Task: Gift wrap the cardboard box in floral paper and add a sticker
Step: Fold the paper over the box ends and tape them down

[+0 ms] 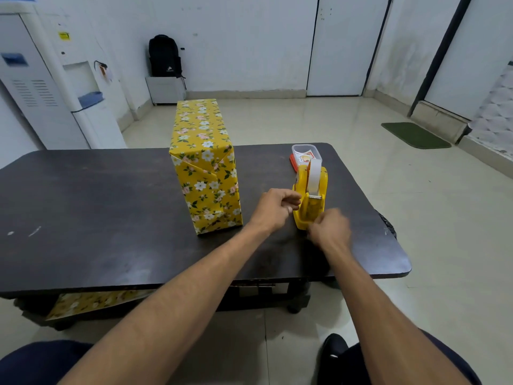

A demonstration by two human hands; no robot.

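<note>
Standing upright on the dark counter at frame centre: wrapped box, tall and narrow. Floral paper is covering every visible face: yellow ground, white and pink blossoms, green leaves. The near end is showing folded flaps, with diagonal creases meeting about a third of the way down and another small fold at the bottom corner. Paper is lying tight, with no cardboard showing.

Right of the box and well apart from it, a yellow tape dispenser is sitting with its white roll up top. Left hand is sitting just beside the dispenser's left side, fingers curled in and thumb tip touching the yellow body; can't tell whether it is pinching anything. Right hand is sitting at the dispenser's near base, motion-blurred, so its fingers are unreadable: can't tell if clenched or released.

Just behind the dispenser, a clear tub is holding printed stickers, an orange piece alongside it. Spare floral sheet is lying under the counter at lower left.
</note>
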